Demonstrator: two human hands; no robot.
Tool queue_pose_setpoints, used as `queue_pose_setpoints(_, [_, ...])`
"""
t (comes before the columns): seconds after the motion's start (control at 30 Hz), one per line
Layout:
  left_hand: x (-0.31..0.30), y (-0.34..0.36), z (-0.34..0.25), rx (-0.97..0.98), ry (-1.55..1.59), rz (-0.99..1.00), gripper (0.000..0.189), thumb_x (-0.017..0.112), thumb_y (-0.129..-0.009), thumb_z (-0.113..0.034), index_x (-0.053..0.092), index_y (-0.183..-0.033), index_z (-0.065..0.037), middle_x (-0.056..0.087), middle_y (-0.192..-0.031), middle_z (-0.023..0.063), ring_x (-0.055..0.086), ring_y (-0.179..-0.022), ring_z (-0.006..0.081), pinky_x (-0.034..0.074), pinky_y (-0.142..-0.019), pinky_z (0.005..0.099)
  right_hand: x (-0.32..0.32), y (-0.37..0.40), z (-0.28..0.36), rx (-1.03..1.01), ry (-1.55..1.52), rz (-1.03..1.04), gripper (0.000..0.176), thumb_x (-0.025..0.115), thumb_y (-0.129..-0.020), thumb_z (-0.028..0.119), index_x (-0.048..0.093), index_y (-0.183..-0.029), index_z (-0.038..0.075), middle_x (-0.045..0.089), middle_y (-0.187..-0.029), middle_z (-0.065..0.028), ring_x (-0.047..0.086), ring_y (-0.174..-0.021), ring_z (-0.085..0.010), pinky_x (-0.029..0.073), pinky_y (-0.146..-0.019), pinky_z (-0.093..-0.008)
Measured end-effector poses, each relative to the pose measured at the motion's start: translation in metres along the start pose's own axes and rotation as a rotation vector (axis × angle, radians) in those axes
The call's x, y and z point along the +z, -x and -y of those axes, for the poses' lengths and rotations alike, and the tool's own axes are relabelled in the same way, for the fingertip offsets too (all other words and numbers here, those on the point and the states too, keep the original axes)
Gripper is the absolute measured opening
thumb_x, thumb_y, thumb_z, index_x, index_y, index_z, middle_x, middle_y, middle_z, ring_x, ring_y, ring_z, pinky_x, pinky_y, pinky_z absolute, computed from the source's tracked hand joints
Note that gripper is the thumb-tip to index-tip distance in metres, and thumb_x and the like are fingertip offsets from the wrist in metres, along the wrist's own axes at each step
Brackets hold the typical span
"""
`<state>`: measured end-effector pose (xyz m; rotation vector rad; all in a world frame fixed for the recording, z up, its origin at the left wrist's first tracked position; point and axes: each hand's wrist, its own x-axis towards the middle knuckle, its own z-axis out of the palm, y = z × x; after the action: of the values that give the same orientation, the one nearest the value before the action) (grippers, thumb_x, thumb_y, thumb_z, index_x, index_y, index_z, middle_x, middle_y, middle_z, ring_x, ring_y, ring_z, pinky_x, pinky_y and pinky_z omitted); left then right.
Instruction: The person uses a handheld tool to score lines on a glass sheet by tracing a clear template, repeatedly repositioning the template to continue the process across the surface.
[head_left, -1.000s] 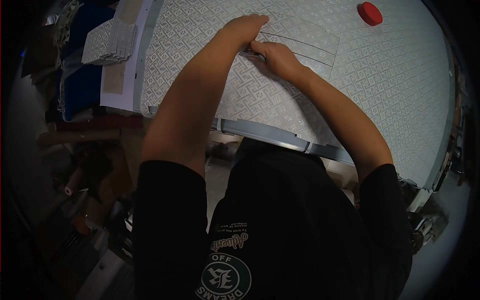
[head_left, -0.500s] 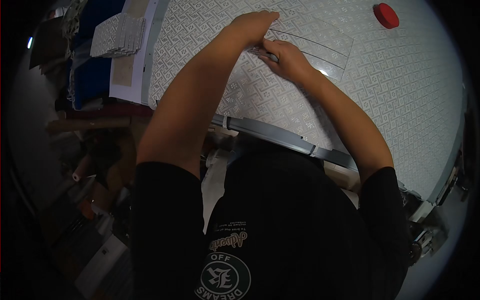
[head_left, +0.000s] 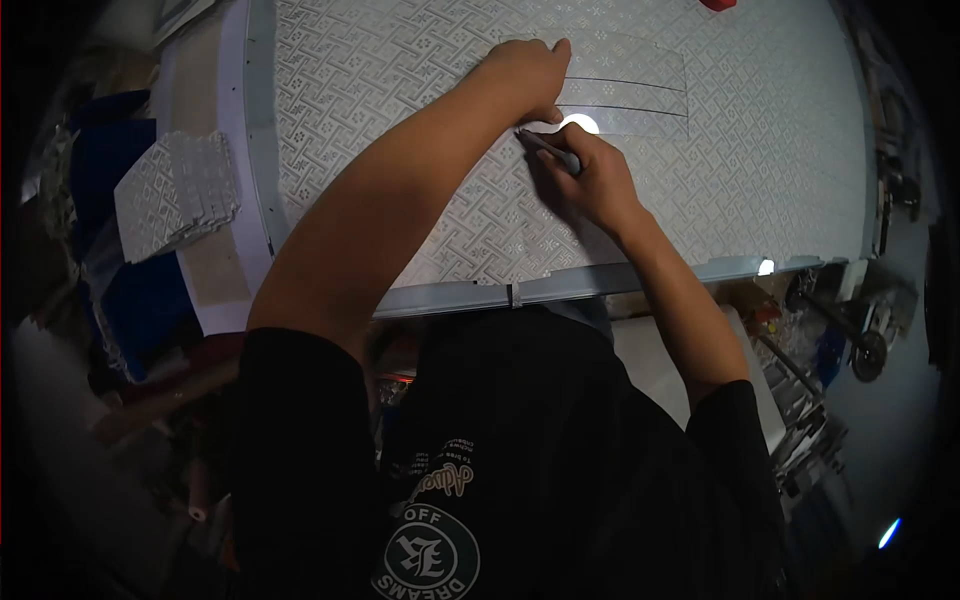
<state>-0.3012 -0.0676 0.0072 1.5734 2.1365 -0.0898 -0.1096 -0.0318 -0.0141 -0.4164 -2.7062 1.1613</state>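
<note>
Patterned grey-white fabric covers the table, and a clear rectangular template with two dark lines lies on it. My left hand presses on the template's left end, fingers apart, with the thumb near its lower edge. Just below and to the right, my right hand grips a grey pen-like tool. The tool's tip touches or nearly touches the fabric by the template's lower left corner.
A stack of cut patterned pieces lies at the left, beside a pale board. The table's grey edge runs in front of my body. A red object shows at the top edge. Blue cloth hangs at the left.
The view has turned and shifted. My right hand has moved down from beside my left hand, and the tool now shows below the template. The left hand stays on the template.
</note>
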Motion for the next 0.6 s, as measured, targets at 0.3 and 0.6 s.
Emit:
queue_pose_setpoints(0.3, [-0.008, -0.020, 0.002, 0.122, -0.083, 0.085, 0.105, 0.094, -0.074, -0.038, 0.040, -0.152, 0.005, 0.070, -0.121, 0.0223, 0.069, -0.116, 0.0350, 0.057, -0.095, 0.0420, 0.039, 0.007, 0.055, 0.392, 0.081, -0.265, 0.018, 0.074, -0.092, 0.016, 0.063, -0.101, 0.005, 0.074, -0.088, -0.0190, 0.072, -0.082, -0.0407, 0.056, -0.071, -0.0476])
queue_pose_setpoints(0.6, [0.008, -0.029, 0.018, 0.288, -0.299, -0.149, 0.087, 0.090, -0.078, -0.041, 0.053, -0.149, -0.006, 0.068, -0.122, 0.0178, 0.065, -0.118, 0.0313, 0.054, -0.097, 0.0420, 0.064, -0.005, 0.055, 0.404, 0.193, -0.403, 0.019, 0.075, -0.087, 0.010, 0.062, -0.101, 0.005, 0.070, -0.089, -0.0189, 0.069, -0.081, -0.0398, 0.054, -0.071, -0.0485])
